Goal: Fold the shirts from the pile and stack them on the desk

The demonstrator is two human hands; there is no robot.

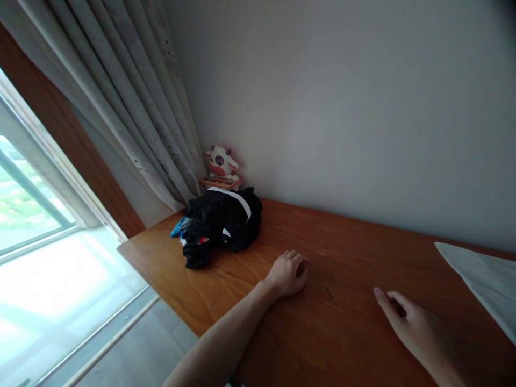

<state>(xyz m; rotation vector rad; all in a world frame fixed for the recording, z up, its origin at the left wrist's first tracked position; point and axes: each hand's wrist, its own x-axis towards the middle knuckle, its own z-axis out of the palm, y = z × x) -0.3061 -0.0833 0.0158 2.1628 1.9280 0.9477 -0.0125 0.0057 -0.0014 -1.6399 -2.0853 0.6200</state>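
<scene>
My left hand [287, 273] rests on the brown wooden table [342, 258], its fingers curled into a loose fist with a hollow showing and nothing in it. Lower right, my right hand [419, 325] is over the table with its thumb stretched out apart from the bent fingers; I see nothing held there. Ahead and to the left of my left hand lies a crumpled heap of black clothing [226, 217] with white stripes and a small red mark. Some blue cloth [180, 228] pokes out from its left side. Neither hand touches the heap.
Behind the clothing stands a cow-shaped toy [221, 164] with a red base. A white cloth [484, 277] lies at the table's right end. Grey curtains [133, 102] hang beside a bright window [28, 188] on the left. A plain wall [342, 107] backs the table.
</scene>
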